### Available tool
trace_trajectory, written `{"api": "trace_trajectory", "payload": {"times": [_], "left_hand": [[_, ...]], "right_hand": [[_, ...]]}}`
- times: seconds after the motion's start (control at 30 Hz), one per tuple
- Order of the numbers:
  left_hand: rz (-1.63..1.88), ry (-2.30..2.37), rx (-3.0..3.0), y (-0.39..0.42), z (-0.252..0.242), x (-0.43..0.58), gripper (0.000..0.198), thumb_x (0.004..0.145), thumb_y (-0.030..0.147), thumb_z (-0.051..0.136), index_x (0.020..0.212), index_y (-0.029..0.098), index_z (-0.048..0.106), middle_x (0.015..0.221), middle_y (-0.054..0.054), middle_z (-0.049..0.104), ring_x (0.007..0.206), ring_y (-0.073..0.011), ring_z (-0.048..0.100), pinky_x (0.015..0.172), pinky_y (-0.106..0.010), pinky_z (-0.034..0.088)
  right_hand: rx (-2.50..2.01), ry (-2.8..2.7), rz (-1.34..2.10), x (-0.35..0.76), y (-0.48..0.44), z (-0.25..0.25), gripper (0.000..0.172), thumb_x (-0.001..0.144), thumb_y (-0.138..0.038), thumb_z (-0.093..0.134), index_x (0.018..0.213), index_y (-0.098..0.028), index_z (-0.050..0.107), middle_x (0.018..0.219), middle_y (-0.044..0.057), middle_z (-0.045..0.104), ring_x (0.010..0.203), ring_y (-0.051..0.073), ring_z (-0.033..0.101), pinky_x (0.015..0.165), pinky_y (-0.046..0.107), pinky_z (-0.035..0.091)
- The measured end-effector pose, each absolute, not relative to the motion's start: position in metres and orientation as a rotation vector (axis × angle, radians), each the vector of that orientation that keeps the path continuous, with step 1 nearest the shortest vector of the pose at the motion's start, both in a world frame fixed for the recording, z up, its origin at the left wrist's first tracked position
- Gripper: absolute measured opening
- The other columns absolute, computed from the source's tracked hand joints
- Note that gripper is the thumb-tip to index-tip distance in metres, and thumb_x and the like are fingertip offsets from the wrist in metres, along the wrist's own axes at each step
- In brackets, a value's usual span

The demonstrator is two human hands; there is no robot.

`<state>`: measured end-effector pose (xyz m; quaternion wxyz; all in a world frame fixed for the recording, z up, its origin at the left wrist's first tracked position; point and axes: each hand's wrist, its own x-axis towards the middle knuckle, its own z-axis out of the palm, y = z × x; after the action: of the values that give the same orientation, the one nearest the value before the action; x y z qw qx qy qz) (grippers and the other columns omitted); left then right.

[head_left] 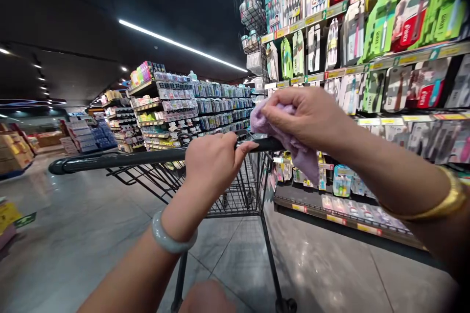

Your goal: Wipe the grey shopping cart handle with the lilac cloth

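Left hand (211, 159): grip wrapped round bar (128, 158) of cart (235, 213) | right hand (312, 117): grip pinching cloth (299, 154); cloth at bar's right part, tail hanging | progress: work appears under way; portions done and left not determinable

**Inside a supermarket**

Packs (382, 29) hang in dense rows over price tags (335, 74); farther off stand more stocked racks (142, 88) and stacked goods (82, 134). A wire cart (147, 157) stands on the glossy floor (110, 215), under long strip lights (179, 44).
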<state>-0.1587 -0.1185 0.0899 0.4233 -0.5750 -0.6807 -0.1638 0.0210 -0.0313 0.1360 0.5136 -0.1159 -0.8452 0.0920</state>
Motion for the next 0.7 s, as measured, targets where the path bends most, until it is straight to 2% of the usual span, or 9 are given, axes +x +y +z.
{"api": "trace_trajectory", "payload": {"times": [0.1, 0.2, 0.3, 0.47, 0.53, 0.6, 0.7], "left_hand": [[-0.425, -1.683, -1.394, -0.126, 0.088, -0.172, 0.07, 0.098, 0.067, 0.015, 0.07, 0.022, 0.059, 0.067, -0.005, 0.064, 0.061, -0.019, 0.054, 0.055, -0.033, 0.014], [-0.443, -1.652, -1.365, -0.137, 0.087, -0.185, 0.065, 0.1, 0.061, 0.016, 0.064, 0.023, 0.053, 0.06, -0.003, 0.059, 0.057, -0.0187, 0.048, 0.055, -0.032, 0.013], [-0.472, -1.603, -1.331, -0.15, 0.085, -0.2, 0.061, 0.102, 0.056, 0.017, 0.062, 0.023, 0.05, 0.058, -0.003, 0.054, 0.056, -0.0193, 0.045, 0.056, -0.033, 0.016], [-0.558, -1.566, -1.255, -0.169, 0.08, -0.229, 0.056, 0.103, 0.047, 0.022, 0.062, 0.023, 0.052, 0.06, -0.004, 0.056, 0.062, -0.0208, 0.05, 0.062, -0.034, 0.026], [-0.652, -1.574, -1.221, -0.176, 0.077, -0.234, 0.053, 0.103, 0.043, 0.025, 0.069, 0.023, 0.06, 0.067, -0.004, 0.063, 0.071, -0.0224, 0.058, 0.071, -0.036, 0.034], [-0.785, -1.551, -1.205, -0.18, 0.074, -0.23, 0.045, 0.103, 0.04, 0.029, 0.082, 0.024, 0.065, 0.086, -0.006, 0.071, 0.09, -0.0236, 0.063, 0.085, -0.038, 0.04], [-0.895, -1.394, -1.259, -0.178, 0.071, -0.209, 0.032, 0.102, 0.039, 0.037, 0.105, 0.024, 0.065, 0.117, -0.008, 0.07, 0.117, -0.0237, 0.06, 0.106, -0.042, 0.038]], "right_hand": [[-0.196, -2.079, 0.287, 0.009, -0.024, 0.128, 0.02, 0.087, -0.032, 0.06, 0.084, -0.019, 0.075, 0.087, 0.002, 0.072, 0.078, 0.012, 0.063, 0.07, 0.029, 0.045], [-0.168, -2.1, 0.524, -0.007, -0.01, 0.124, 0.027, 0.088, -0.042, 0.061, 0.085, -0.019, 0.073, 0.08, 0.001, 0.07, 0.07, 0.011, 0.059, 0.063, 0.027, 0.042], [-0.171, -2.051, 0.698, -0.022, 0.002, 0.118, 0.033, 0.087, -0.049, 0.063, 0.081, -0.018, 0.069, 0.077, 0.001, 0.067, 0.066, 0.011, 0.056, 0.062, 0.027, 0.041], [-0.069, -1.854, 0.617, -0.056, -0.006, 0.094, 0.024, 0.091, -0.042, 0.06, 0.085, -0.02, 0.068, 0.091, 0.002, 0.07, 0.086, 0.014, 0.062, 0.079, 0.031, 0.046], [-0.068, -1.715, 0.54, -0.075, -0.012, 0.08, 0.021, 0.094, -0.038, 0.056, 0.086, -0.022, 0.066, 0.095, 0.003, 0.069, 0.092, 0.015, 0.061, 0.085, 0.032, 0.046], [-0.125, -1.574, 0.528, -0.094, -0.012, 0.067, 0.02, 0.095, -0.037, 0.053, 0.085, -0.023, 0.063, 0.096, 0.004, 0.068, 0.095, 0.016, 0.06, 0.088, 0.033, 0.046], [-0.232, -1.454, 0.611, -0.119, -0.008, 0.047, 0.02, 0.096, -0.038, 0.05, 0.086, -0.023, 0.06, 0.099, 0.005, 0.067, 0.098, 0.018, 0.059, 0.092, 0.035, 0.045]]}}
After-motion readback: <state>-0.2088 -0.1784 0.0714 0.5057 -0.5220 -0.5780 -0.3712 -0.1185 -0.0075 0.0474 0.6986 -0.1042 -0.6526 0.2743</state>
